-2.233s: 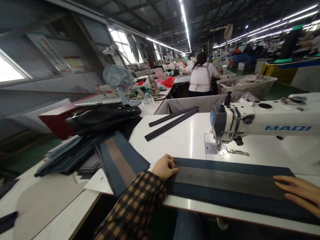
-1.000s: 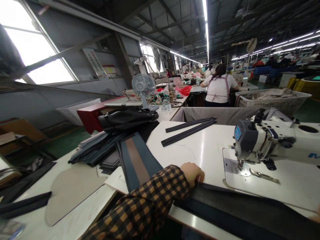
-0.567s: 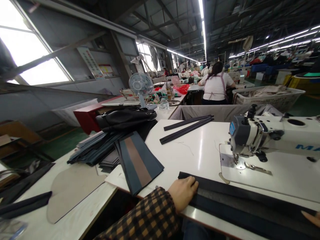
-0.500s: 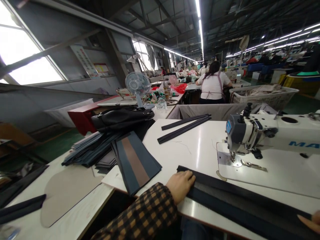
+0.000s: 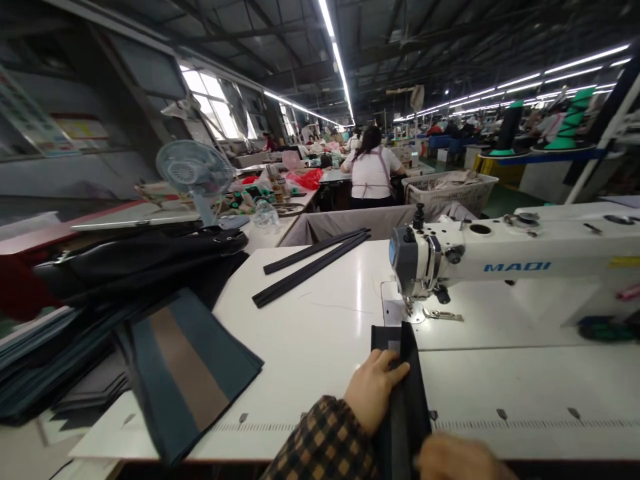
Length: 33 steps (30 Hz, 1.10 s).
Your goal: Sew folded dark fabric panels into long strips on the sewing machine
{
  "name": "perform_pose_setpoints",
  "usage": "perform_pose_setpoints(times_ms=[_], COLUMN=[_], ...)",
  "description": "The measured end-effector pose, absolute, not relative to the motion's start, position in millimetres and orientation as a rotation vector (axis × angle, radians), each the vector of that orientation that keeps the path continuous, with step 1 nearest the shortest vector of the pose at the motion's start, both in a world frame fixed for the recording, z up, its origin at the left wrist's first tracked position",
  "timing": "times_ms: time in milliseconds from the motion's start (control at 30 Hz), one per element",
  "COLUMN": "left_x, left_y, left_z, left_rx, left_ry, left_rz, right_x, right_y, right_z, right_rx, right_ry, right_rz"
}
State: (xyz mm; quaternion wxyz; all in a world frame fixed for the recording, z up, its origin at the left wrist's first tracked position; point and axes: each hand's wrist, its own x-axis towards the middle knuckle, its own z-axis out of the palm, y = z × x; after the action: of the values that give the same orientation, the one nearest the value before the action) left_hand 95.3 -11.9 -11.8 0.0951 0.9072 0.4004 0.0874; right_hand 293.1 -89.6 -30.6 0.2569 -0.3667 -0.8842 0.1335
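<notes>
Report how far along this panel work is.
Done-looking: a blue-and-brown striped fabric panel lying on the white table. In hand: the left hand grips a folded dark strip, the right hand beside it, near the white sewing machine. Remaining: two narrow black strips on the table.

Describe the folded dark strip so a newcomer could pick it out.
From the white MAQI sewing machine, look toward the white table's near edge. The folded dark fabric strip lies between the left hand and right hand, unlike the flat blue-and-brown striped panel to its left.
</notes>
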Motion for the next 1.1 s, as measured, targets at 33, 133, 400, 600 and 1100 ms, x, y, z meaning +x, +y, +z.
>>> perform_pose_setpoints(times_ms=[33,133,400,600,1100], left_x=[102,120,129,135,143], left_y=[-16,-24,-24,-19,-28], left_z=[-13,-13,-15,-11,-11], left_rx=[2.680,2.649,2.656,2.688,2.185], left_ry=[1.192,1.255,1.257,1.228,1.650], left_rz=[0.274,0.252,0.260,0.184,0.356], right_x=[298,312,312,311,314], right_y=[-79,-51,-36,-32,-27], right_z=[-32,-39,-41,-37,-42], right_rx=[-1.089,-1.267,-1.298,-1.299,-1.264], right_ry=[-2.363,-2.379,-2.585,-2.602,-2.603], right_rz=[0.336,0.209,0.127,0.132,0.034])
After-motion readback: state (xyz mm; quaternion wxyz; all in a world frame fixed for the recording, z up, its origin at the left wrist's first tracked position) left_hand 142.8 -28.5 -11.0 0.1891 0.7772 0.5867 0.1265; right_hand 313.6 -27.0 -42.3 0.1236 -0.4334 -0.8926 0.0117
